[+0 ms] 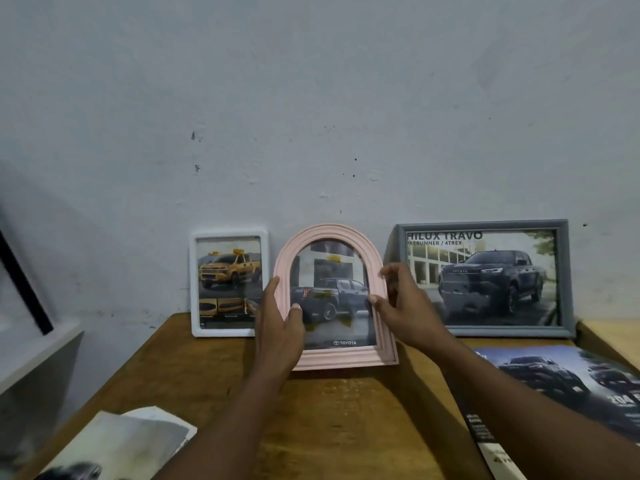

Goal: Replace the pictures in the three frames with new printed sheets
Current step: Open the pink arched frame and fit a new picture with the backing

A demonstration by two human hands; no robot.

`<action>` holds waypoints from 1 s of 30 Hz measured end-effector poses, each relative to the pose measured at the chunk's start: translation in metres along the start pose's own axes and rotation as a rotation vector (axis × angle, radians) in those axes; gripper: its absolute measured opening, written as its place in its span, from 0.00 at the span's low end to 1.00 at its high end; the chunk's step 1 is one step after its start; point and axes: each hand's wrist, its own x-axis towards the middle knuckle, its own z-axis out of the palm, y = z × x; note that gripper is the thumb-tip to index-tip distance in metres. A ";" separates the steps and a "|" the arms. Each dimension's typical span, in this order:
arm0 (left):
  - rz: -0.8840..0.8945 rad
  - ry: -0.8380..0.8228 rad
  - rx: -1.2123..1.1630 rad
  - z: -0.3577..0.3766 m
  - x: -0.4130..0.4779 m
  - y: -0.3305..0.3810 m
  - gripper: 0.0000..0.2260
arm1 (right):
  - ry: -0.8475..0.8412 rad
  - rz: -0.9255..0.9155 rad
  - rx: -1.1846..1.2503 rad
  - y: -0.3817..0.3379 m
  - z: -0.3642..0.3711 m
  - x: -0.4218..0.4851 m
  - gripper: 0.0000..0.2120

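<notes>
Gripping pink arched frame (346, 358) at picture centre, between white frame (195, 289) and grey frame (485, 224), left hand (280, 320) and right hand (401, 303) clasp its sides; likely next: turn it, open back.

The left hand (280, 327) and right hand (405, 306) grip the pink frame (346, 358) by its sides, upright (a dark pickup print inside), between the white frame (228, 233) and grey frame (502, 330), which lean on the wall (311, 98). A brochure (571, 386) lies on the table (346, 410).
</notes>
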 end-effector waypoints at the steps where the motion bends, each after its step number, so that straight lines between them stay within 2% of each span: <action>1: -0.012 -0.017 -0.015 -0.007 -0.007 0.003 0.24 | -0.011 -0.001 0.035 -0.004 -0.005 -0.008 0.20; 4: -0.134 -0.118 -0.065 -0.023 -0.027 0.009 0.21 | -0.038 0.034 0.140 -0.019 -0.023 -0.036 0.20; 7: -0.292 -0.298 -0.078 -0.036 -0.054 0.019 0.19 | -0.018 0.114 0.267 -0.041 -0.045 -0.061 0.17; 10: -0.319 -0.451 -0.017 -0.046 -0.077 0.038 0.19 | -0.010 0.122 0.180 -0.065 -0.067 -0.076 0.16; 15: -0.140 -0.449 0.064 -0.055 -0.086 0.086 0.23 | -0.053 0.088 -0.188 -0.114 -0.093 -0.087 0.16; 18: -0.105 -0.454 -0.053 -0.055 -0.089 0.112 0.22 | -0.091 0.051 -0.431 -0.140 -0.088 -0.095 0.16; 20: -0.136 -0.463 -0.151 -0.057 -0.090 0.126 0.23 | -0.111 0.038 -0.508 -0.148 -0.076 -0.101 0.16; 23: -0.267 -0.512 -0.277 -0.060 -0.095 0.133 0.24 | -0.137 0.054 -0.410 -0.153 -0.058 -0.109 0.15; 26: -0.365 -0.548 -0.332 -0.064 -0.099 0.124 0.23 | -0.242 0.165 -0.175 -0.155 -0.047 -0.118 0.13; 28: -0.386 -0.512 -0.281 -0.068 -0.098 0.113 0.23 | -0.271 0.190 -0.119 -0.151 -0.044 -0.122 0.12; 30: -0.369 -0.463 -0.179 -0.074 -0.098 0.102 0.22 | -0.243 0.174 -0.186 -0.136 -0.039 -0.125 0.11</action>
